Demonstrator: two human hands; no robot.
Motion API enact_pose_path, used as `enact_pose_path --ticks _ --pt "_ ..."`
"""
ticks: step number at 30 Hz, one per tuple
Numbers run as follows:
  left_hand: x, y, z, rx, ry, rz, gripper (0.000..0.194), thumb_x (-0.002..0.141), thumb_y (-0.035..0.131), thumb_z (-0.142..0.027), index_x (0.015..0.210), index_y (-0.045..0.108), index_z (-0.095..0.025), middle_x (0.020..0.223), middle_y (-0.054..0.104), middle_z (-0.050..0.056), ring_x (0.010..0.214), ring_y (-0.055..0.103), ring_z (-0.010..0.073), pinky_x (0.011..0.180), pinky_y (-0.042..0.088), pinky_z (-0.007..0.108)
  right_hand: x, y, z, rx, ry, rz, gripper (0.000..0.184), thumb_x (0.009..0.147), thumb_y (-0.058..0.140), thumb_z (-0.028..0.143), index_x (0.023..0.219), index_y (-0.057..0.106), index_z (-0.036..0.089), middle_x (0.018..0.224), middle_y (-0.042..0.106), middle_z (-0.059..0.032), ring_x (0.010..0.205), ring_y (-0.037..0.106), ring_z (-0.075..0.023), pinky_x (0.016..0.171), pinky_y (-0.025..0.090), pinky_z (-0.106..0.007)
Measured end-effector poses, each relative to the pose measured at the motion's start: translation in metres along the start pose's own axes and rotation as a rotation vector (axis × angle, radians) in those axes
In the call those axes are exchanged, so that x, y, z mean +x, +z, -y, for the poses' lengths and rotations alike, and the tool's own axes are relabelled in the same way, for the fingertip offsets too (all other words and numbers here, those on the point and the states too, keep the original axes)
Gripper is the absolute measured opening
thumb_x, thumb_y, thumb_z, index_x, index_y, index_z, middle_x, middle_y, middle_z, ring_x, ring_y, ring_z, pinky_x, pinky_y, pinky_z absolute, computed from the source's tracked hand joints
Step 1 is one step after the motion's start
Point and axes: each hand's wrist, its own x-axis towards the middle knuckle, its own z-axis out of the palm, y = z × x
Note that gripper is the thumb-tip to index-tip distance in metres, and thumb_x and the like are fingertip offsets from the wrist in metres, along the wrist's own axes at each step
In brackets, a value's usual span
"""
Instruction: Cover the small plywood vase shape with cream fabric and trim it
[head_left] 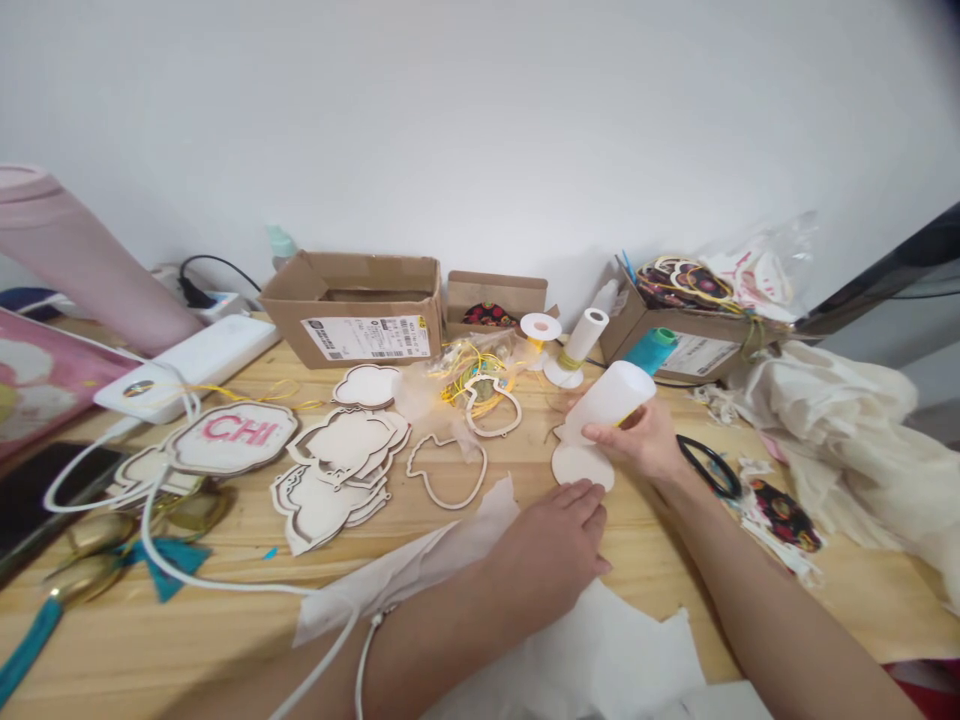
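My right hand [643, 440] is closed around a white cylindrical bottle [611, 395]. The bottle is tilted, its broad flat end up and to the right, its lower end over a round off-white piece [583, 468] on the table. My left hand [559, 540] lies palm down, fingers extended, with the fingertips at the near edge of that round piece. Under my left hand and forearm spreads white cloth [622, 640]. Left of the hands are a thin wooden outline frame [450, 480] and a pile of shaped wooden frames with white faces [337, 470].
Cardboard boxes [352, 310] stand along the wall, with a teal thread spool [651, 350] by the right one. A white cable [225, 582] crosses the left side near scissors [75, 580]. Cream fabric [840, 420] is heaped at right, beside a black hoop [709, 465].
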Motion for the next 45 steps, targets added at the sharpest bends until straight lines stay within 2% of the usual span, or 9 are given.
enact_pose_path --ticks 10,14,18,23,28,31,37,41,45 --pt "0.002 -0.005 -0.001 -0.009 -0.008 0.041 0.044 0.083 0.041 -0.034 0.113 0.050 -0.002 0.126 0.047 0.015 0.118 0.039 0.0220 0.100 0.027 0.029 -0.001 0.003 0.000 0.047 0.026 0.092 0.035 0.048 0.077 0.031 0.075 0.063 0.014 0.072 0.068 -0.0060 0.062 0.063 -0.0198 0.058 0.052 -0.031" --pt "0.002 -0.006 -0.001 -0.025 -0.025 0.061 0.044 0.083 0.043 -0.034 0.114 0.049 -0.003 0.126 0.046 0.015 0.119 0.039 0.0209 0.100 0.027 0.028 0.000 0.002 0.000 0.049 0.032 0.025 0.034 0.048 0.078 0.029 0.075 0.063 0.015 0.073 0.069 -0.0057 0.063 0.063 -0.0198 0.058 0.052 -0.031" --pt "0.002 -0.006 -0.001 -0.016 -0.023 0.059 0.044 0.083 0.042 -0.034 0.114 0.050 -0.004 0.126 0.046 0.014 0.119 0.039 0.0207 0.100 0.027 0.028 0.001 0.003 0.000 0.064 0.035 0.052 0.037 0.047 0.078 0.032 0.076 0.063 0.015 0.075 0.069 -0.0063 0.064 0.063 -0.0208 0.060 0.052 -0.032" --pt "0.002 -0.006 0.000 -0.030 -0.019 0.068 0.045 0.083 0.042 -0.034 0.114 0.049 -0.003 0.126 0.046 0.015 0.119 0.039 0.0210 0.100 0.027 0.028 0.005 -0.003 -0.007 0.016 -0.004 -0.095 0.034 0.049 0.077 0.029 0.077 0.062 0.015 0.075 0.069 -0.0061 0.067 0.063 -0.0210 0.063 0.052 -0.033" --pt "0.002 -0.005 0.002 -0.053 -0.022 0.052 0.043 0.084 0.041 -0.033 0.115 0.049 -0.004 0.127 0.046 0.013 0.119 0.039 0.0196 0.100 0.028 0.029 0.011 -0.020 -0.012 0.074 -0.151 -0.274 0.026 0.058 0.072 0.028 0.081 0.063 0.018 0.083 0.069 -0.0050 0.075 0.063 -0.0218 0.068 0.052 -0.035" --pt "0.001 -0.007 0.003 -0.062 -0.029 0.019 0.041 0.083 0.042 -0.033 0.113 0.050 -0.005 0.123 0.051 0.013 0.116 0.042 0.0197 0.098 0.031 0.029 0.012 -0.028 -0.002 0.081 -0.186 -0.291 0.028 0.058 0.072 0.031 0.080 0.063 0.018 0.081 0.069 -0.0047 0.073 0.063 -0.0229 0.067 0.052 -0.036" --pt "0.003 -0.015 0.006 -0.065 -0.092 -0.023 0.038 0.084 0.042 -0.032 0.112 0.050 -0.008 0.122 0.051 0.013 0.114 0.044 0.0195 0.096 0.034 0.032 0.005 -0.036 0.023 -0.075 -0.036 -0.249 0.028 0.048 0.077 0.033 0.069 0.063 0.021 0.072 0.069 -0.0042 0.068 0.063 -0.0241 0.064 0.052 -0.036" --pt "0.003 -0.015 0.007 -0.040 -0.151 0.001 0.038 0.083 0.044 -0.033 0.112 0.050 -0.010 0.121 0.052 0.011 0.115 0.043 0.0211 0.099 0.029 0.037 -0.002 -0.032 0.013 -0.088 -0.019 -0.281 0.031 0.044 0.078 0.032 0.067 0.062 0.019 0.069 0.068 -0.0039 0.065 0.062 -0.0224 0.061 0.052 -0.034" --pt "0.004 -0.015 0.007 -0.038 -0.170 0.040 0.037 0.084 0.041 -0.034 0.112 0.051 -0.011 0.123 0.051 0.010 0.115 0.043 0.0215 0.099 0.028 0.042 -0.005 -0.027 0.001 -0.037 -0.011 -0.285 0.030 0.048 0.076 0.032 0.070 0.062 0.016 0.072 0.068 -0.0047 0.064 0.062 -0.0205 0.062 0.051 -0.033"
